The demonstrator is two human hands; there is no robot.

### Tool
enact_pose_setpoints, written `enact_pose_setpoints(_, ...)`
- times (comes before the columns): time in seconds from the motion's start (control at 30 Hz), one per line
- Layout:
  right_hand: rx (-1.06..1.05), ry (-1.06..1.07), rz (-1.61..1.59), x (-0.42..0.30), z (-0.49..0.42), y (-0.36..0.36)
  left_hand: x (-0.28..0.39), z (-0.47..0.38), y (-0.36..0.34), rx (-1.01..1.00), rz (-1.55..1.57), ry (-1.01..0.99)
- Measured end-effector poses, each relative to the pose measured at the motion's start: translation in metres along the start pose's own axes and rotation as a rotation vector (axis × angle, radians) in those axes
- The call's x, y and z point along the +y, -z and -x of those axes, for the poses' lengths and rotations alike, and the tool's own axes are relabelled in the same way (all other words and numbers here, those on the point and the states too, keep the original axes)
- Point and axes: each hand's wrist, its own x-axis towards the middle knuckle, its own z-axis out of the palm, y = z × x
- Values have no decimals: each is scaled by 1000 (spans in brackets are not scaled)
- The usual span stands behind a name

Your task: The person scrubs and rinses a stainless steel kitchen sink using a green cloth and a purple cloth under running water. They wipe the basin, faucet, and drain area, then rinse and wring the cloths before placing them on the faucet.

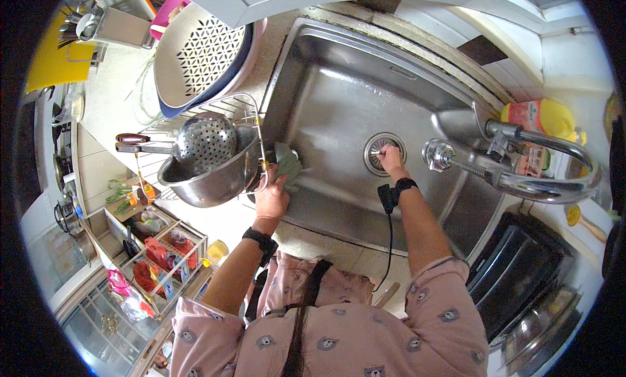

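In a stainless steel sink (352,98), my right hand (392,162) reaches down to the round drain strainer (372,144). Its fingers pinch the small knob at the strainer's middle. At the sink's left wall, my left hand (272,195) grips a grey-green cloth (289,167), which hangs over the inner side. Just left of that hand, a wire dish rack (244,99) holds a metal pot (210,188) and a perforated metal ladle (206,139).
A chrome faucet (543,188) arches in from the right. Behind it stands a yellow bottle (557,117). A beige colander (168,78) in a blue basin leans beyond the rack. A black appliance (508,269) sits at the right. Lower left is a storage cart (168,225). A cable hangs from my right wrist.
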Motion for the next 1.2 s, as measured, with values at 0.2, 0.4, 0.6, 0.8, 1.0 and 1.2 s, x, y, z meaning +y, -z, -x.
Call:
enact_pose_setpoints(0.2, -150, -147, -1, -33, 38, 74, 3, -2, 0, 28, 6, -29)
enact_pose_setpoints(0.4, -89, -32, -84, -61, 109, 151, -3, -1, -7, -30, -31, -82)
enact_pose_setpoints(0.6, -90, -69, -160, -78, 188, 173, 1, -2, -9, -71, -146, -188)
enact_pose_setpoints(0.8, -369, -58, 127, -89, 242, 161, 40, -6, 36, -100, 46, -266)
enact_pose_setpoints(1.0, -331, -52, 65, -99, 260, 157, 75, 5, 93, -169, 182, -294)
enact_pose_setpoints(1.2, -271, 48, 89, -108, 263, 160, 99, 20, 125, -139, 225, -257)
